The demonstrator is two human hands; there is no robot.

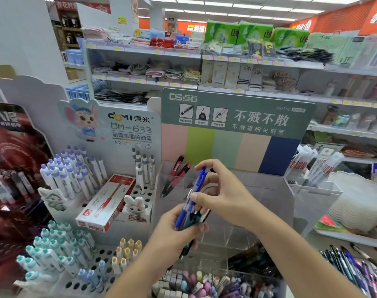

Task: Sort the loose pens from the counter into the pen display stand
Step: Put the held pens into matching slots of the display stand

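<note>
The left hand (181,227) clasps a small bundle of pens (188,220), blue and dark ones, in front of the clear pen display stand (269,196). The right hand (221,190) pinches one blue pen (199,181) near its top, with its lower part inside the bundle. Two red pens (175,175) already lean in the far left compartment of the stand.

To do this step well, I think the right hand should draw the blue pen straight up, so the others do not come along, while the left hand grips firmly. Then put it tip down in a free compartment to the right of the red pens, keeping colours separate.
</note>
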